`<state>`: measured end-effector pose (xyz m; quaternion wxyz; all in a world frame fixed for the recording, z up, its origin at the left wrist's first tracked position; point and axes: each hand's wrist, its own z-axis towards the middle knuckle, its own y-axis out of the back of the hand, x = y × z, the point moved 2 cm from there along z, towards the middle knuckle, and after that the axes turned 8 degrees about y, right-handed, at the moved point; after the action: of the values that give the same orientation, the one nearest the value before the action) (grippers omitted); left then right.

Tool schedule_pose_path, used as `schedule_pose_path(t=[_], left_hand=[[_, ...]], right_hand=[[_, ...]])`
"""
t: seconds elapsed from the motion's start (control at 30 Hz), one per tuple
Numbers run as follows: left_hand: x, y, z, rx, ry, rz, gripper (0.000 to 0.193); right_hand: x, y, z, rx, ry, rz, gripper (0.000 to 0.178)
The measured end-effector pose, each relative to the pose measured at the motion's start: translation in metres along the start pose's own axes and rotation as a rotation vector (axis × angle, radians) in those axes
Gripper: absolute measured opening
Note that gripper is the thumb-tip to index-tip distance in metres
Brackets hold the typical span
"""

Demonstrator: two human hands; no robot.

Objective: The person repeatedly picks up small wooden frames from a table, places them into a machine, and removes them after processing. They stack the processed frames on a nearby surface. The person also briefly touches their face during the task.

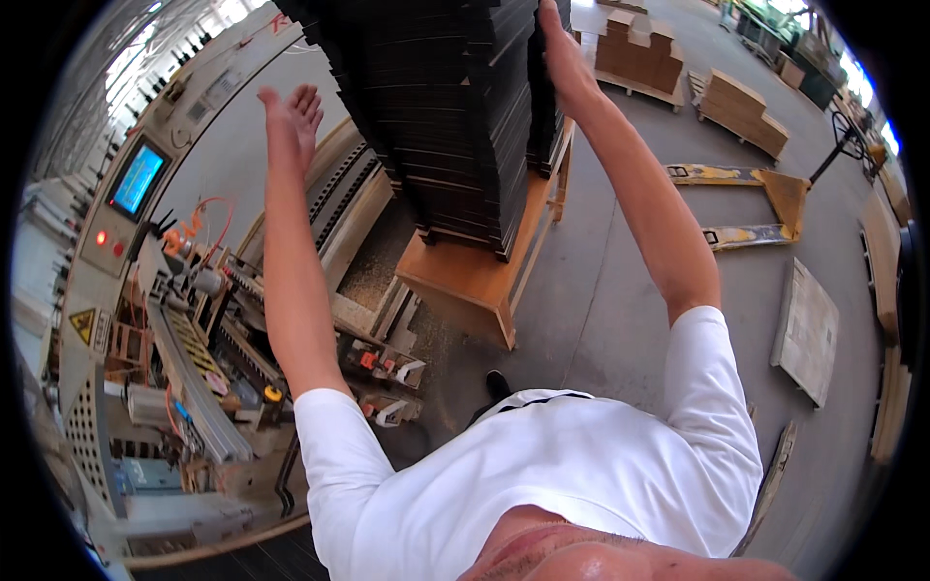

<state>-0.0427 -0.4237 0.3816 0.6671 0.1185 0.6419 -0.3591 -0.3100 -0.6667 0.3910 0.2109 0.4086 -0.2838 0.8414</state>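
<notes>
A tall stack of thin dark boards (436,116) rises in front of me, its edges slightly uneven. It rests on an orange-brown wooden stand (460,281). Flat along the right side of the stack lies my right hand (567,68), its fingers stretched upward and partly cut off by the top of the view; whether it presses on the boards I cannot tell. Apart from the stack, on its left, my left hand (294,118) is raised in the air with fingers extended and nothing in it.
A long machine with a lit control screen (139,178), chains and rails (339,194) runs along my left. To the right are a yellow pallet jack (765,203), stacked brown boards (639,53) on pallets, and a flat pale panel (806,332) on the floor.
</notes>
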Motion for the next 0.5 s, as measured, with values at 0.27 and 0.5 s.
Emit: schedule_pose_path(t=[0.27,0.5], left_hand=[[-0.011,-0.031,0.078,0.423,0.209,-0.026,0.089],[-0.016,-0.048,0.063,0.439,0.211,-0.204,0.083]], right_hand=[[-0.012,-0.045,0.021,0.033,0.011,0.16,0.072],[-0.025,-0.047,0.04,-0.039,0.029,0.085,0.07]])
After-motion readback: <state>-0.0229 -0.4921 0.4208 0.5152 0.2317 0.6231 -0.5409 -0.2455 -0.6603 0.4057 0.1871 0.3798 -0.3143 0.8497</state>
